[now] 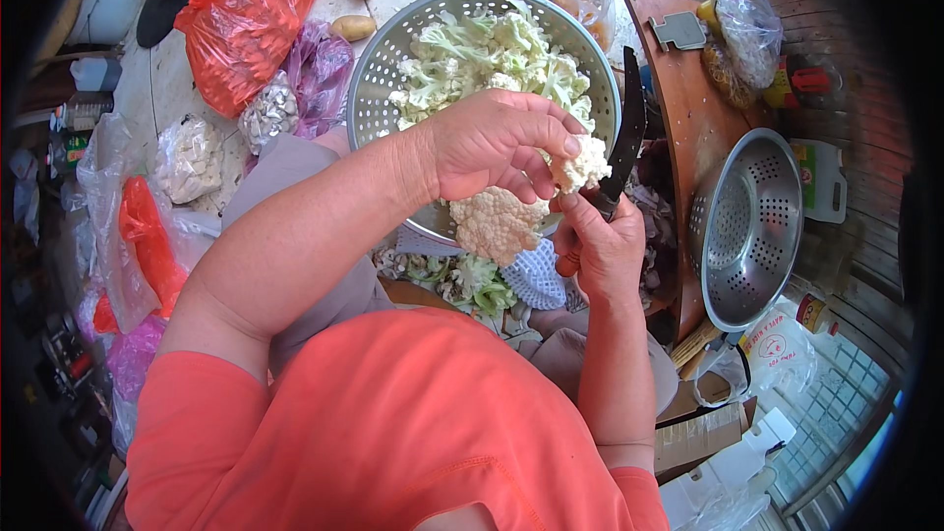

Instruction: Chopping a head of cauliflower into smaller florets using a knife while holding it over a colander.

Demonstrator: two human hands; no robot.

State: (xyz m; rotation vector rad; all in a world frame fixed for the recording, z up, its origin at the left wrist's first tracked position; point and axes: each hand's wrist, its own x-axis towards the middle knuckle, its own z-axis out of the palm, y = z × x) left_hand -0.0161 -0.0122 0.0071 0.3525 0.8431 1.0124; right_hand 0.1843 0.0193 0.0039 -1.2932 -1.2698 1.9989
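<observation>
My left hand (pixel 509 140) reaches across the near rim of a metal colander (pixel 376 81). Its thumb and fingertips pinch a small cauliflower floret (pixel 584 164). Just under those fingers is a larger cauliflower piece (pixel 501 225); whether the hand also bears it is hidden. My right hand (pixel 601 243) grips the wooden handle of a knife (pixel 625 125), its dark blade pointing up and away along the colander's right side. The right thumb touches the floret's lower edge. Many cut cauliflower florets (pixel 494 51) lie inside the colander.
A second metal colander (pixel 752 228) leans tilted at a wooden board (pixel 693 96) on the right. Leaf trimmings (pixel 479 284) and white foam netting (pixel 538 273) lie below. On the left are a filled red plastic bag (pixel 247 29), a potato (pixel 353 27) and bagged pale food (pixel 189 160).
</observation>
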